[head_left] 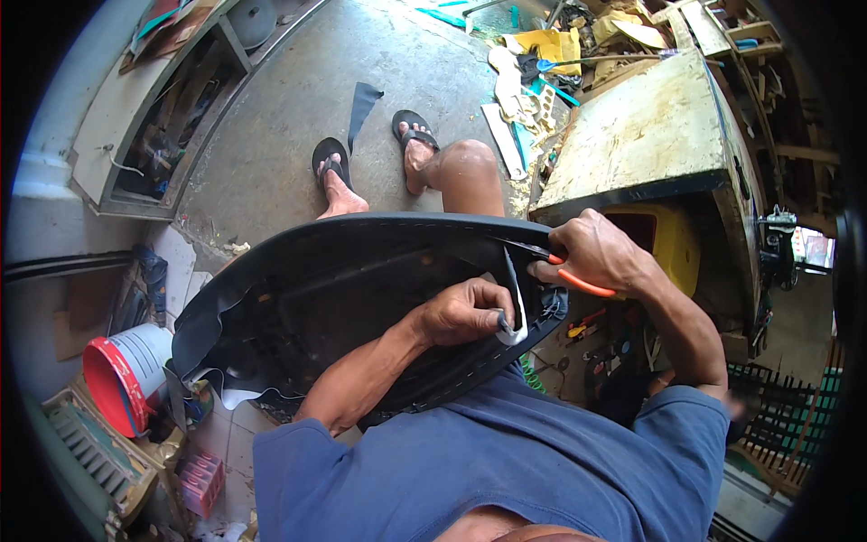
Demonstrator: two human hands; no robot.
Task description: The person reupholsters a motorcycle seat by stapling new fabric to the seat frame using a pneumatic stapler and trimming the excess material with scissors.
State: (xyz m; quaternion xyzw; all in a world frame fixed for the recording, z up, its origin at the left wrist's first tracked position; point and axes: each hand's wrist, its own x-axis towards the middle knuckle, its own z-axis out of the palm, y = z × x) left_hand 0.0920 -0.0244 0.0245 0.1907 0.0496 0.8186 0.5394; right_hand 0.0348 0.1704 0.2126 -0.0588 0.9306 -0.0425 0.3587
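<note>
A long black motorcycle seat [361,271] lies across my lap, its hollow underside facing up and its black cover folded over the rim. My right hand [596,248] grips orange-handled scissors [587,285] at the seat's right end. Their dark blades point left, along the inside of the far rim. Inside the seat my left hand [465,312] is closed, with thumb and fingers pinching a narrow strip of cover material [515,280], black with a white backing. The strip runs up toward the blades. At the seat's left end, loose cover folds [203,316] hang over the edge.
A black scrap [363,108] lies on the concrete floor by my sandalled feet. A worn bench [632,135] stands at the right, with a yellow container [673,248] beneath. Offcuts [524,90] are heaped at the far right. A red-and-white bucket [126,370] is at the left.
</note>
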